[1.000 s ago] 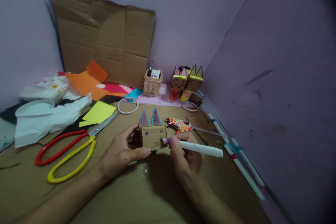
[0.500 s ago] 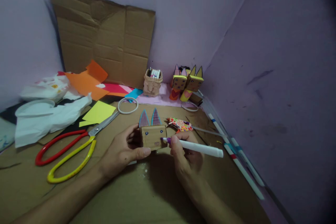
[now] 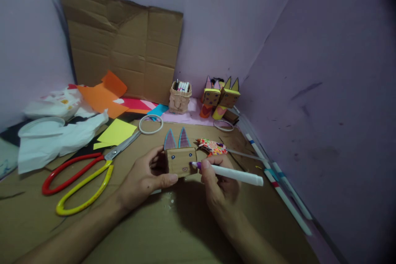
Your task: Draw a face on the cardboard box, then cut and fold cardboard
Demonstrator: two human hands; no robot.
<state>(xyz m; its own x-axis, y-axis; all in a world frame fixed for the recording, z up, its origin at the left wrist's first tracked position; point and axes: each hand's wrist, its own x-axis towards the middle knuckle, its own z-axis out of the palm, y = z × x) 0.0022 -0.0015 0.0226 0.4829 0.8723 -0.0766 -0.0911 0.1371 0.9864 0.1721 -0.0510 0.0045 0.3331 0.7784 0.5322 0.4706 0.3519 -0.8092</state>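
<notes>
1. The left hand point(image 3: 142, 178) grasps a cardboard head point(image 3: 180, 163) by its left side and lower edge, mid-scene (two purple, blue-edged ears on top).
2. The right hand point(image 3: 221, 183) pinches a white marker point(image 3: 238, 174), its purple end at the right of the head's front.
3. To the left lie scissors point(image 3: 111, 154), red-and-yellow handled, beside yellow paper point(image 3: 118, 131).
4. Farther off stand a marker holder point(image 3: 180, 102) and, right of it, two eared figures.
5. Far left, a cardboard sheet point(image 3: 123, 49) leans against the wall.
</notes>
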